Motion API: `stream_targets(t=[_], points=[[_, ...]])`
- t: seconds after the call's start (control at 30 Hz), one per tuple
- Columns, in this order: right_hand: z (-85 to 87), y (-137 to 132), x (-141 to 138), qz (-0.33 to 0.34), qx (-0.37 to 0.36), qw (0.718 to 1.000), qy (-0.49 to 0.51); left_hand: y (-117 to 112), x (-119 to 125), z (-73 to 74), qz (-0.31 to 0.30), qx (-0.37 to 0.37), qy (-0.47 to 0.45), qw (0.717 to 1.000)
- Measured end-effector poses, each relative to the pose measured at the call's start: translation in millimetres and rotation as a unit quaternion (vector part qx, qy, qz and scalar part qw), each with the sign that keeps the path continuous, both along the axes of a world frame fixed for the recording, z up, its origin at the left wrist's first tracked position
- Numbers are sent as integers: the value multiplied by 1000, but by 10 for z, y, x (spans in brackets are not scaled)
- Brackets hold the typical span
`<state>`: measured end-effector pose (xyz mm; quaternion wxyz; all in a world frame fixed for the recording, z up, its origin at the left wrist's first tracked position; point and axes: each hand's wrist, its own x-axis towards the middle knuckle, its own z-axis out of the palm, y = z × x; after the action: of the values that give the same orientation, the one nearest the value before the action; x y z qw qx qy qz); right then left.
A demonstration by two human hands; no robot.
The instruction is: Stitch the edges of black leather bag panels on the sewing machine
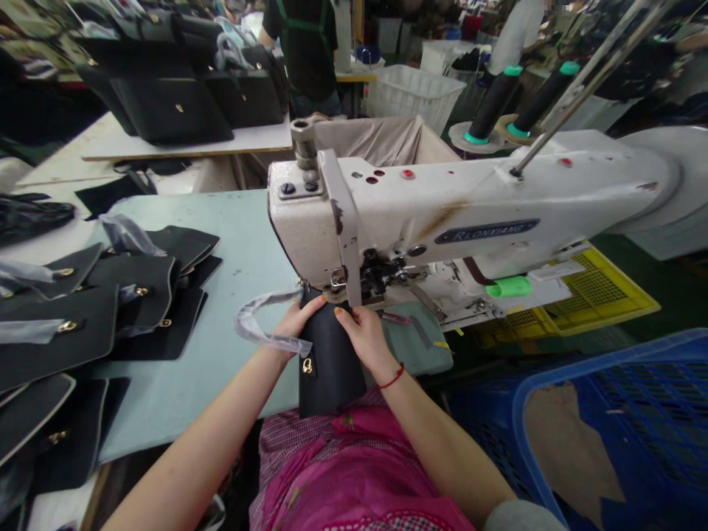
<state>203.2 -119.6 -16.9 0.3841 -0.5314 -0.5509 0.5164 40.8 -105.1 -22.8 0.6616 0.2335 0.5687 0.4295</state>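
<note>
A black leather bag panel (332, 361) with a gold clasp lies under the head of a white sewing machine (420, 206), its lower end hanging toward my lap. My left hand (296, 321) grips the panel's left edge, thumb on top and fingers partly hidden beneath. On the right edge, my right hand (362, 332) holds the same panel with thumb and bent fingers close to the presser foot. A plastic-wrapped handle (265, 317) loops out to the left from the panel, past my left hand. The needle itself is hidden behind the machine's guard.
Several black panels (133, 284) with gold clasps are piled on the pale green tabletop (237, 243) at left. Finished-looking black bags (171, 103) stand behind. A blue crate (608, 413) sits at right, with a yellow crate (602, 287) beyond. Thread cones (492, 107) rise behind the machine.
</note>
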Motion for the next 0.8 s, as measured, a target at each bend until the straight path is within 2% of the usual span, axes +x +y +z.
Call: stream_targets(t=[0.2, 0.37, 0.5, 0.6, 0.7, 0.8], points=[[24, 25, -14, 1, 8, 1000, -12, 104, -96, 9, -28, -6, 11, 1000], [87, 53, 43, 8, 18, 999, -41, 126, -159, 130, -75, 6, 6, 997], [94, 69, 57, -5, 13, 999, -40, 108, -128, 230, -71, 1, -19, 997], [56, 80, 54, -10, 10, 999, -33, 92, -97, 229, -61, -20, -28, 998], [-8, 90, 46, -2, -19, 1000, 2, 121, -117, 193, -71, 3, -9, 997], [-54, 84, 10, 3, -78, 995, 63, 245, -203, 191, -92, 63, 35, 993]])
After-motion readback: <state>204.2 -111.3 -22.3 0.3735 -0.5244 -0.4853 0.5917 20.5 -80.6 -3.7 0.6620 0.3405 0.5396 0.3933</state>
